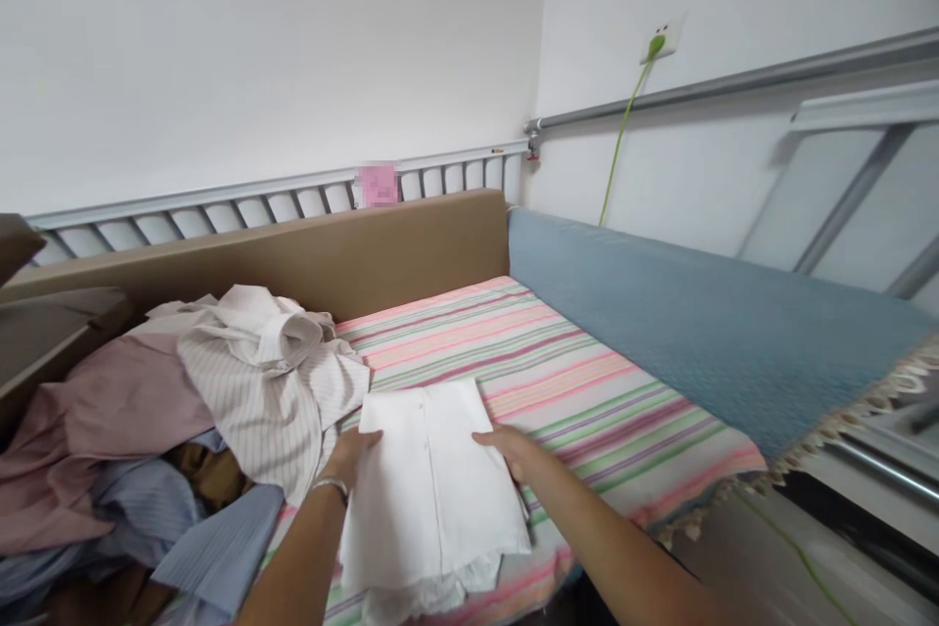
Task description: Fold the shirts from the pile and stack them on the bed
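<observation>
A white buttoned shirt (432,489), folded into a rough rectangle, lies in front of me over the striped sheet (587,391). My left hand (353,458) grips its left edge, thumb on top and fingers hidden beneath. On the opposite edge, my right hand (506,448) pinches the cloth the same way. The shirt's lower end looks loose and crumpled. Close to my left hand lies a white striped shirt (271,381), bunched up on the pile.
More loose clothes fill the left side, including a pink garment (132,391) and a blue striped garment (227,538). A brown backrest (425,249) borders the rear, and a blue padded side (660,313) the right. A green cord (620,147) hangs from the wall socket.
</observation>
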Action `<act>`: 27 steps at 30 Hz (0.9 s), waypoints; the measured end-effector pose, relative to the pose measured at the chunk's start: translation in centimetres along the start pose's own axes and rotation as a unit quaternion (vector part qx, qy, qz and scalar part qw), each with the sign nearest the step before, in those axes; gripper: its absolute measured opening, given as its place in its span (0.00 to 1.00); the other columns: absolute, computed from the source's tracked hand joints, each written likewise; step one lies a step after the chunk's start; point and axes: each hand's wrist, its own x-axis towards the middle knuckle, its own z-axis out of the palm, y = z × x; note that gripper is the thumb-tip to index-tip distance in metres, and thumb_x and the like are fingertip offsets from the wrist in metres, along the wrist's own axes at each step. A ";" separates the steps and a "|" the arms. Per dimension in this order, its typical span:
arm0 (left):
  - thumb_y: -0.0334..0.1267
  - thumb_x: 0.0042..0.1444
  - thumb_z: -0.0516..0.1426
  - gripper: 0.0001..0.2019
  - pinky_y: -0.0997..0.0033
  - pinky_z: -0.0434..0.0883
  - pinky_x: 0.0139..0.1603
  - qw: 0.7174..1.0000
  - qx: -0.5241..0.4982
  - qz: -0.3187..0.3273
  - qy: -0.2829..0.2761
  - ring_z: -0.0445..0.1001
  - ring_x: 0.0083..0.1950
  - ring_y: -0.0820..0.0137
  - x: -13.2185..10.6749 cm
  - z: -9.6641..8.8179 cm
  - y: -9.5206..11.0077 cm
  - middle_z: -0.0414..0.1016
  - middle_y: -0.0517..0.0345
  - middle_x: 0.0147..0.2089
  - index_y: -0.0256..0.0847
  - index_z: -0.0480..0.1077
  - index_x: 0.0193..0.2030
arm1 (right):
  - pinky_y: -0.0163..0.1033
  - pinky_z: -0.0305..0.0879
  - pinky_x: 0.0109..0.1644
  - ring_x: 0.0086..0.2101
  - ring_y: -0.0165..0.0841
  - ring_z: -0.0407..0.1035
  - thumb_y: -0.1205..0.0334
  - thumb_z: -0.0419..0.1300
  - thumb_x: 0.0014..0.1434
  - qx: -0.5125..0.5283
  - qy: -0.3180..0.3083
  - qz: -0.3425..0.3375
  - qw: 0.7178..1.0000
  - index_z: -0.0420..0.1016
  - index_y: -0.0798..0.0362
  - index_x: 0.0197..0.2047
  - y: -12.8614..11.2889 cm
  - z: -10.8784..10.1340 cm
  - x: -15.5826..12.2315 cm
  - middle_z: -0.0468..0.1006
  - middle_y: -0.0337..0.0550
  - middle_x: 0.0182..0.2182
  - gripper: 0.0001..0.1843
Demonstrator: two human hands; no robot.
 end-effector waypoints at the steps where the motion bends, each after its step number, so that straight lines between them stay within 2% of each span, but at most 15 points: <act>1: 0.30 0.36 0.64 0.11 0.63 0.71 0.25 1.000 -0.004 0.002 -0.004 0.72 0.21 0.62 0.2 0.0 0.8 0.74 0.51 0.21 0.33 0.71 0.29 | 0.49 0.70 0.44 0.33 0.42 0.76 0.65 0.61 0.45 0.000 0.003 -0.019 1.000 0.72 0.58 0.33 -0.7 0.3 -0.1 0.80 0.51 0.28 0.09; 3: 0.29 0.36 0.64 0.13 0.64 0.72 0.27 1.000 -0.016 0.025 0.001 0.73 0.23 0.64 0.2 -0.4 2.8 0.76 0.51 0.23 0.33 0.71 0.32 | 0.48 0.71 0.44 0.34 0.40 0.76 0.66 0.62 0.45 -0.005 0.003 -0.064 0.998 0.73 0.58 0.36 -2.9 1.0 -0.2 0.81 0.50 0.31 0.12; 6: 0.32 0.33 0.66 0.19 0.68 0.71 0.31 0.994 -0.034 0.103 0.027 0.73 0.27 0.67 -0.7 -1.3 6.9 0.77 0.52 0.28 0.33 0.71 0.36 | 0.47 0.70 0.44 0.35 0.40 0.75 0.64 0.63 0.45 -0.029 0.010 -0.152 0.988 0.74 0.58 0.38 -7.7 2.0 -0.9 0.81 0.48 0.34 0.15; 10: 0.41 0.30 0.68 0.24 0.71 0.69 0.40 0.972 -0.053 0.226 0.041 0.74 0.36 0.68 -3.7 -3.0 12.5 0.78 0.55 0.37 0.36 0.72 0.38 | 0.48 0.66 0.50 0.41 0.41 0.72 0.60 0.65 0.44 -0.075 0.045 -0.270 0.959 0.76 0.57 0.36 -14.1 2.8 -3.1 0.80 0.42 0.35 0.15; 12: 0.43 0.31 0.68 0.23 0.69 0.68 0.46 0.960 -0.044 0.274 0.042 0.73 0.42 0.66 -5.5 -4.1 13.5 0.78 0.54 0.39 0.36 0.73 0.37 | 0.49 0.63 0.53 0.43 0.43 0.71 0.59 0.65 0.44 -0.116 0.059 -0.322 0.938 0.77 0.56 0.35 -15.4 2.9 -4.4 0.80 0.41 0.35 0.14; 13: 0.44 0.33 0.67 0.22 0.67 0.68 0.49 0.953 -0.024 0.300 0.045 0.73 0.45 0.63 -6.3 -4.7 13.2 0.78 0.53 0.40 0.36 0.74 0.36 | 0.50 0.61 0.54 0.45 0.43 0.70 0.59 0.64 0.45 -0.142 0.062 -0.353 0.923 0.77 0.56 0.35 -15.4 2.8 -4.9 0.80 0.41 0.36 0.13; 15: 0.48 0.36 0.65 0.18 0.61 0.67 0.53 0.935 0.050 0.347 0.046 0.72 0.48 0.58 -7.5 -5.9 10.5 0.77 0.49 0.43 0.37 0.75 0.32 | 0.49 0.56 0.59 0.52 0.42 0.66 0.59 0.61 0.48 -0.201 0.058 -0.409 0.888 0.79 0.53 0.35 -13.5 2.5 -5.5 0.78 0.42 0.44 0.11; 17: 0.52 0.36 0.63 0.18 0.55 0.67 0.53 0.916 0.145 0.372 0.034 0.71 0.50 0.53 -8.0 -7.0 5.6 0.76 0.45 0.47 0.39 0.75 0.27 | 0.47 0.51 0.63 0.58 0.40 0.58 0.59 0.58 0.52 -0.254 0.053 -0.430 0.865 0.80 0.51 0.34 -9.4 1.6 -5.3 0.73 0.43 0.53 0.10; 19: 0.51 0.34 0.63 0.16 0.51 0.66 0.55 0.908 0.213 0.360 0.032 0.71 0.51 0.51 -8.2 -7.9 -0.9 0.73 0.43 0.51 0.41 0.76 0.27 | 0.47 0.49 0.64 0.60 0.38 0.56 0.62 0.55 0.54 -0.309 0.061 -0.400 0.861 0.80 0.51 0.32 -4.0 0.4 -4.7 0.68 0.45 0.57 0.12; 21: 0.50 0.40 0.58 0.14 0.51 0.64 0.58 0.916 0.238 0.315 0.067 0.70 0.54 0.52 -8.5 -8.9 -7.3 0.73 0.44 0.51 0.42 0.76 0.26 | 0.49 0.51 0.63 0.59 0.39 0.58 0.66 0.53 0.53 -0.365 0.085 -0.338 0.863 0.80 0.53 0.31 1.2 -1.0 -4.2 0.69 0.50 0.55 0.13; 23: 0.49 0.41 0.56 0.14 0.52 0.64 0.59 0.929 0.240 0.258 0.109 0.70 0.55 0.53 -9.0 -10.2 -12.1 0.74 0.46 0.51 0.43 0.76 0.30 | 0.50 0.53 0.62 0.57 0.39 0.60 0.68 0.51 0.53 -0.394 0.112 -0.306 0.859 0.80 0.52 0.33 5.0 -2.2 -4.0 0.72 0.50 0.53 0.15; 25: 0.50 0.42 0.55 0.18 0.53 0.64 0.60 0.937 0.219 0.218 0.164 0.70 0.54 0.53 -9.5 -11.5 -14.6 0.75 0.48 0.49 0.43 0.75 0.36 | 0.49 0.55 0.61 0.55 0.38 0.64 0.69 0.50 0.53 -0.394 0.145 -0.293 0.859 0.79 0.52 0.37 6.5 -2.7 -4.4 0.74 0.48 0.51 0.16; 27: 0.51 0.44 0.54 0.22 0.52 0.63 0.60 0.932 0.211 0.211 0.205 0.70 0.54 0.53 -9.9 -12.1 -14.9 0.75 0.47 0.48 0.41 0.72 0.42 | 0.48 0.57 0.60 0.52 0.37 0.66 0.69 0.49 0.54 -0.385 0.185 -0.284 0.858 0.78 0.54 0.42 6.1 -2.1 -5.1 0.74 0.49 0.50 0.18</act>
